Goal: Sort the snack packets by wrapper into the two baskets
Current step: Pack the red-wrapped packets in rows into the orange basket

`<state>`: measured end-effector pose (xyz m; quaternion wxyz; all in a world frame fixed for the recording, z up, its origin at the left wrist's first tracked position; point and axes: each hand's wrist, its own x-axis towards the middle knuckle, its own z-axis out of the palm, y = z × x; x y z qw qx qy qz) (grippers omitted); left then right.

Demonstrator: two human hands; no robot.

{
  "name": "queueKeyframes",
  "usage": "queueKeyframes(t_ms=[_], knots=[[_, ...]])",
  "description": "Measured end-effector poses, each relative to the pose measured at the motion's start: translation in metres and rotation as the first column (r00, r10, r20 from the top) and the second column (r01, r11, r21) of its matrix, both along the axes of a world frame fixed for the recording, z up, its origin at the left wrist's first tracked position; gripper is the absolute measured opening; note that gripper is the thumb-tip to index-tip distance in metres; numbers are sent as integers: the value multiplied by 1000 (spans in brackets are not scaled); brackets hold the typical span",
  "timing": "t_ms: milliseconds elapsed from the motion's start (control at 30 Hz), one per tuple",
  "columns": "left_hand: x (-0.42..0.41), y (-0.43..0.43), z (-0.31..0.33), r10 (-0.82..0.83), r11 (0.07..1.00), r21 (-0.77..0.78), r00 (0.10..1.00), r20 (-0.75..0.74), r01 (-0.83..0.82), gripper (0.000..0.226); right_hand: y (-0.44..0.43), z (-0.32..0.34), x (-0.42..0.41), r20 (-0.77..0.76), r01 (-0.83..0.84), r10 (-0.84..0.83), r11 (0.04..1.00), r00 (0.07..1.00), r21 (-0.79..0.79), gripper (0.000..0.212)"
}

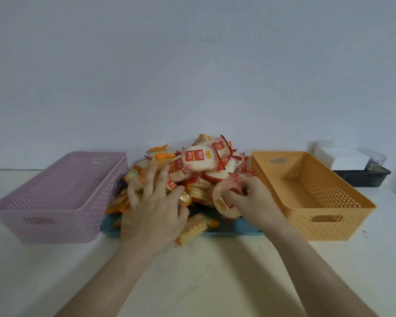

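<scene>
Between the two baskets: a heap of snack packets (199,165) stands piled on a flat blue plastic tray (236,230) on the white table (215,282); two wrappers show, red-and-white round ones and orange-and-yellow ridged packets (194,227)
Left of the heap: a purple perforated plastic basket (55,195), its inner wall close against the pile; nothing shows inside it
Right of the heap: an orange perforated plastic basket (311,193), just beside the tray; nothing shows inside it either
Right hand (249,197): fingers curled round a red-and-white round packet (220,202) at the near right foot of the heap
Left hand (156,202): laid on the left side of the heap with fingers spread, over the orange-and-yellow packets; it grips nothing that I can make out
Step in hand: by my reckoning, the first picks of the sort; nothing visible fixes which wrapper goes to which basket
Doing it well: lift the gripped packet up and clear instead of dragging it, since others lie stacked above and behind it; let the left hand steady the pile meanwhile; carry the packet over the rim of the nearer orange basket; hold that pairing for every packet after
Risk: the film wrappers look slippery and the heap is steep; packets at the tray's near edge could slide onto the table
</scene>
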<state>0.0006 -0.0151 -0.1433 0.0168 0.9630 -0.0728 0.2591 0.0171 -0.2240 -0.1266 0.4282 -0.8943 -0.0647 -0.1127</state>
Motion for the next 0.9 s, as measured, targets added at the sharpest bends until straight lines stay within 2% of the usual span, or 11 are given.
queueKeyframes(t_ms=[67, 100, 200, 300, 400, 501, 567, 667, 734, 834, 901], knots=[[-9, -12, -1, -104, 991, 98, 991, 82, 96, 45, 1, -11, 1, 63, 95, -79, 949, 995, -301, 44], [-13, -18, -4, -179, 977, 131, 982, 62, 169, 46, 2, -13, 0, 48, 92, -80, 927, 996, -364, 58], [-24, -32, -18, -247, 946, 200, 967, -59, 254, 43, 3, -15, -3, -94, 48, -75, 963, 993, -265, 94], [-20, -27, -25, -210, 953, 210, 975, -67, 219, 48, 4, -11, -3, -53, 59, -81, 942, 995, -330, 101], [-18, -21, -28, -250, 963, 108, 968, 27, 246, 38, 3, -1, -4, 25, 82, -79, 921, 997, -382, 105], [-20, -20, -20, -218, 966, -114, 969, 112, 231, 27, 1, 10, -4, -5, 29, -33, 931, 999, -365, 101], [-23, -21, -6, -204, 919, -317, 970, 130, 235, 23, -2, 19, -6, -36, -31, 21, 946, 999, -322, 90], [-14, -27, 15, -157, 817, -559, 987, 18, 141, 30, -10, 31, -7, 11, -96, 102, 966, 995, -239, 61], [-5, -34, 26, -72, 850, -522, 997, 24, 74, 44, -14, 36, -6, 37, -123, 129, 981, 991, -148, 47], [10, -45, 30, -46, 908, -384, 952, 303, 166, 41, -19, 39, -4, 64, -126, 122, 989, 990, 72, 38], [9, -59, 38, -229, 741, -576, 936, 267, 346, 24, -22, 42, -4, 52, -105, 94, 949, 994, 298, 39]])
